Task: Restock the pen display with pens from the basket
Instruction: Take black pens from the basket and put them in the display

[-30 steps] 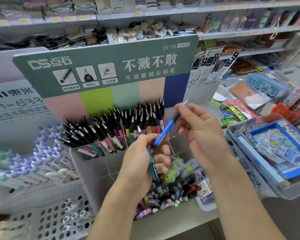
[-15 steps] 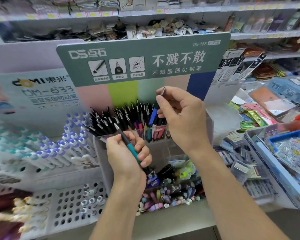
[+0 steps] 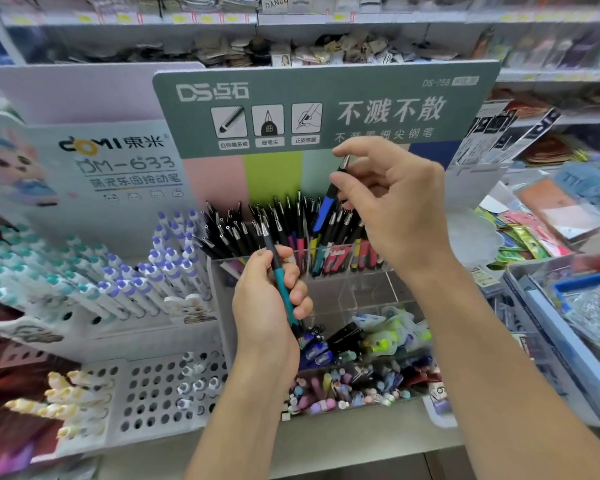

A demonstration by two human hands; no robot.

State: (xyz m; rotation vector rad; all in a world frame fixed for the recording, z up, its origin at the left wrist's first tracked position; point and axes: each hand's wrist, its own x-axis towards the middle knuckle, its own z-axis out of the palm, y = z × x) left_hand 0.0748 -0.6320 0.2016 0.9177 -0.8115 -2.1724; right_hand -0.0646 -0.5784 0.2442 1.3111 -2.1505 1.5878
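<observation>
While my right hand (image 3: 392, 202) hangs above the clear pen display (image 3: 343, 268), fingers pinched on one blue pen (image 3: 326, 207) whose lower end sits among the racked pens there, my left hand (image 3: 267, 299) is curled tight around one teal pen (image 3: 280, 282) at the display's front left corner. The blue pen's tip is hidden among the others, and I cannot count the blurred racked pens.
</observation>
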